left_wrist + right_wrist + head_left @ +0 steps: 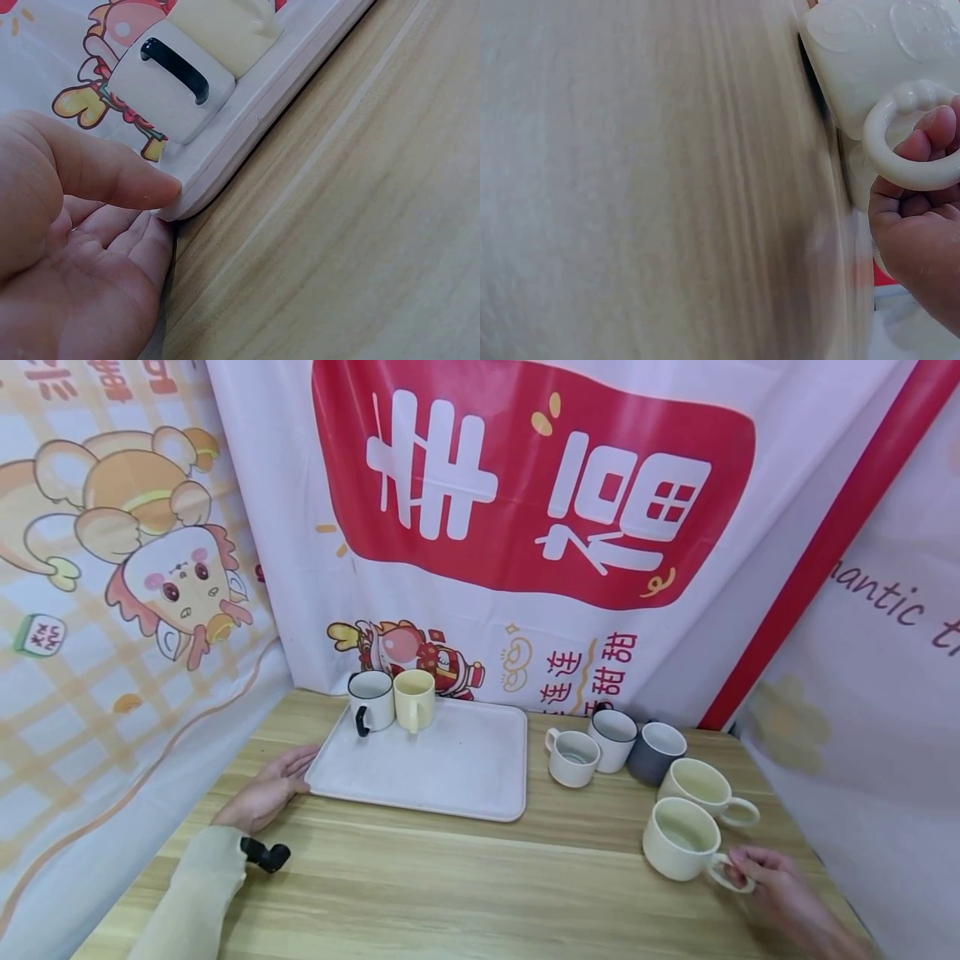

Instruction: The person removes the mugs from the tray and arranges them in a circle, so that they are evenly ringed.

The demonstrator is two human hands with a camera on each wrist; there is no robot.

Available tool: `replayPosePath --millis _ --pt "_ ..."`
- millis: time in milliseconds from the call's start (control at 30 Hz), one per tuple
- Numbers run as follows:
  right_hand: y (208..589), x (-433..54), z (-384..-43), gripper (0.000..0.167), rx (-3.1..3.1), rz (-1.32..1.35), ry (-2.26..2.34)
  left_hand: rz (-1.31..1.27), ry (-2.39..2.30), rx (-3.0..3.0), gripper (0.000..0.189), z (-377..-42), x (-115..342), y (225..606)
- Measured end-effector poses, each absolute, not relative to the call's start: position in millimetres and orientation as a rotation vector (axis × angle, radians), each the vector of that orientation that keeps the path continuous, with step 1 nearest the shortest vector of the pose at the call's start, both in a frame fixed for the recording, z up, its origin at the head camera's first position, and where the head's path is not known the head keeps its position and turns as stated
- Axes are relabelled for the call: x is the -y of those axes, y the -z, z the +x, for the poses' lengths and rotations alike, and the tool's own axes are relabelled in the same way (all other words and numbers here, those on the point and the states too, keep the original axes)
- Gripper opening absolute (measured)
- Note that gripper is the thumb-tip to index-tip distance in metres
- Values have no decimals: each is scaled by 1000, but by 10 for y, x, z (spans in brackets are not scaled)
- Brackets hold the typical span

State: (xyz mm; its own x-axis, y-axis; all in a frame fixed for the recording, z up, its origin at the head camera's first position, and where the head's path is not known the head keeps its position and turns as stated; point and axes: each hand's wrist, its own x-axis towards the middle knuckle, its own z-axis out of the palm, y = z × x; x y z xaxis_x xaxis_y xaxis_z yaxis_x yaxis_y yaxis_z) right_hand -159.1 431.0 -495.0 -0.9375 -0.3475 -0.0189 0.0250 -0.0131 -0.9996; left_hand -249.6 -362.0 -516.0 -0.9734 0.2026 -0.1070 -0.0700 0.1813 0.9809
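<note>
My left hand (268,789) holds the near-left corner of a white rectangular tray (450,777); in the left wrist view its thumb (120,176) lies on the rim, with the other fingers lower at the side. Two mugs stand at the tray's back left: a white mug with black rim and handle (372,702) and a pale yellow mug (415,697). At the right, my right hand (776,885) grips the ring handle of a large cream mug (678,843). The right wrist view shows fingers through that ring handle (915,176). Whether this mug touches the table, I cannot tell.
Right of the tray stand a small white cup (573,760), a white mug with dark rim (612,742), a dark grey mug (656,753) and another cream mug (697,783) close behind the held one. Printed cloth (450,568) hangs behind the wooden table (450,893) and at both sides.
</note>
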Motion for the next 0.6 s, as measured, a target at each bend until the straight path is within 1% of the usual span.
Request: replayPosePath --millis 367,467,600 --pt "5116 -4404 -1561 41 -2044 -235 2121 132 -1902 -2215 89 -2507 3602 5158" --pt "5101 -4411 -1568 40 -2042 -191 2115 133 -1914 -2208 89 -2514 3601 5168" --pt "5022 -4393 -1568 34 -2183 -45 1986 138 -1917 -2210 88 -2517 3611 5181"
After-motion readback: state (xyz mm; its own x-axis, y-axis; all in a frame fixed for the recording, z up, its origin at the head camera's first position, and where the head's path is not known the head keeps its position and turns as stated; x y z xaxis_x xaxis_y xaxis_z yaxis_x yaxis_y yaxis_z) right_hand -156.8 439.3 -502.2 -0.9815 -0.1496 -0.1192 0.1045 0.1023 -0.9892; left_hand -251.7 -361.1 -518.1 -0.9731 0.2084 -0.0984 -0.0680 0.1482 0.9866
